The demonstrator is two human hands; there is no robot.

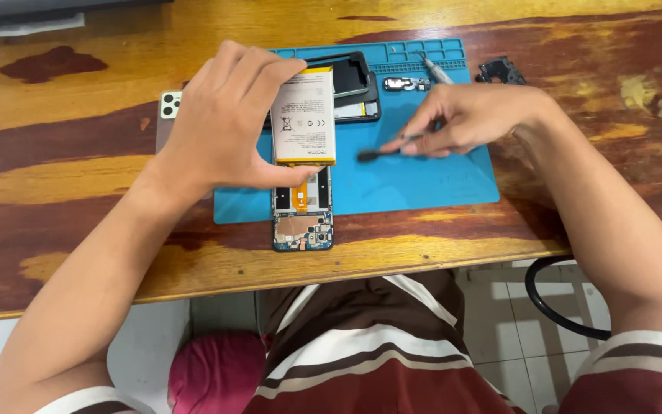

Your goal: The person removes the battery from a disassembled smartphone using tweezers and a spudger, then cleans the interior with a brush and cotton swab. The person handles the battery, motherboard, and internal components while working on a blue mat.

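My left hand [220, 123] grips a flat white phone battery [306, 115] with a yellow edge, thumb below and fingers on top, lifting it over an opened phone [303, 221]. The phone lies face down with its circuit board and orange flex bared, its near end past the blue mat [423, 180]. My right hand [469, 119] pinches a thin dark-tipped tool [381, 152] just right of the battery, tip low over the mat.
A black phone frame [354, 84] and a small board [406, 84] lie at the mat's far side, with a screwdriver [438, 73]. A black part [501, 71] sits right of the mat. A pale phone back [168, 107] lies behind my left hand. Wooden table edge runs near me.
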